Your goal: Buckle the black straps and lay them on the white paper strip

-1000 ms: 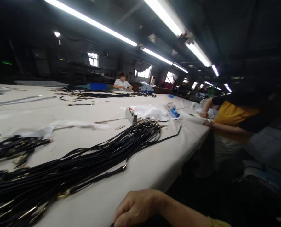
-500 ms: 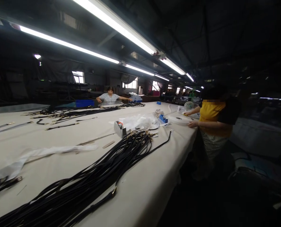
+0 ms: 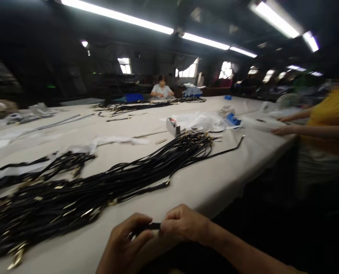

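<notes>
At the near edge of the table, a short stretch of black strap runs between my two hands. My left hand curls its thumb and fingers around one part of it. Close by on the right, my right hand pinches the strap, fingers closed. The rest of this strap is hidden by my hands. Just beyond lies a long pile of black straps with gold-coloured metal clips, one of them a gold clip at lower left.
A tape dispenser, a blue dispenser and clear plastic bags stand past the pile on the pale-covered table. One co-worker sits at the far side; another person in a yellow top works at the right.
My view has swung to the right and down, so the table scene sits further left and higher. Both my hands have come into view, holding a black strap.
</notes>
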### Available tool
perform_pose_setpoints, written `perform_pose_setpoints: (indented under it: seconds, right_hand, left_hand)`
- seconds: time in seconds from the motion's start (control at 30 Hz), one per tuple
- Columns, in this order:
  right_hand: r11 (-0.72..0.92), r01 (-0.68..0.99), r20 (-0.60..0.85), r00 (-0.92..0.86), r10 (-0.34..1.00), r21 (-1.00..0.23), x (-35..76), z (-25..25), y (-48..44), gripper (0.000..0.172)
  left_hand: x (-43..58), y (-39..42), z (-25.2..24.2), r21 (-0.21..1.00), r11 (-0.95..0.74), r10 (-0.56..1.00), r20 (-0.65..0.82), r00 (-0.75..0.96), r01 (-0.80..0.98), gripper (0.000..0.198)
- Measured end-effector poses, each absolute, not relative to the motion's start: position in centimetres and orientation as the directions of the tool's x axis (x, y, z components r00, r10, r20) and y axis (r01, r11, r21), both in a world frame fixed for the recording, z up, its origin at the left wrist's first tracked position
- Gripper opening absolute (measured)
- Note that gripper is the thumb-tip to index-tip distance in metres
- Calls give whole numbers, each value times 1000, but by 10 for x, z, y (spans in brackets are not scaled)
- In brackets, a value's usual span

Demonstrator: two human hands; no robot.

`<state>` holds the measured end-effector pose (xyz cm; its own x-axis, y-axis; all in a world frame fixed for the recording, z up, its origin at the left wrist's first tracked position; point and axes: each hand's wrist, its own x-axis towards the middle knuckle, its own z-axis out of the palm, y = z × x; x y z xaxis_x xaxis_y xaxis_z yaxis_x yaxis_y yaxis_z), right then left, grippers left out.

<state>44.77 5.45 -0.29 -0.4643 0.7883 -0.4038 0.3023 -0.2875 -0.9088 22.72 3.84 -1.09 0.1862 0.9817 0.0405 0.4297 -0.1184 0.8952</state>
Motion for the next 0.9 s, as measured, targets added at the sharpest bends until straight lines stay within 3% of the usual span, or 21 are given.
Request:
perform_pose_setpoints:
  seconds: [0.2,0.37,0.57,0.67,0.9]
  right_hand:
    - [-352,323,-478,-578,662,-879,463,-6,60,29]
    - [-236,377,-429,-586,688,-895,465,-6,60,44]
    - [-393,344,-521,-617,590,-853,460,0,61,30]
    - [-401,355,-536,-591,603,-844,455,-1,60,25]
    - [-437,263,-504,-568,651,-860,445,-12,59,26]
  left_hand:
    - [228,36,-13,937,-117,951,10,308,330,18]
    - [231,34,-14,949,-137,950,44,309,285,15]
    - [235,29,-21,969,-107,947,31,319,223,13]
    - [240,27,-24,979,-77,943,9,332,191,13]
    - [243,31,-45,977,209,938,-189,291,-40,22]
